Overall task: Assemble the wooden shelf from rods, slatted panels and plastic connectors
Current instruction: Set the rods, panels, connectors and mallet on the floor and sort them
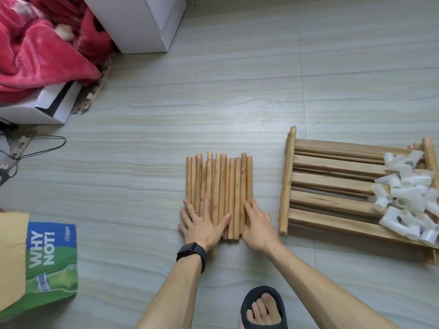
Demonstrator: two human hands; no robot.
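Several wooden rods (221, 181) lie side by side in a flat row on the floor in the middle of the view. My left hand (202, 224) rests flat on the near left ends of the rods, fingers straight and spread. My right hand (257, 224) lies against the row's near right edge, fingers straight. To the right sits a stack of slatted wooden panels (327, 184). A heap of white plastic connectors (408, 195) lies on the panels' right part.
A green and blue cardboard box (51, 262) stands at the left front. Farther back left are a white box (47, 108), a red blanket (40, 51), a wire hanger (38, 148) and a white cabinet (142, 22). My foot in a black sandal (263, 307) is at the bottom.
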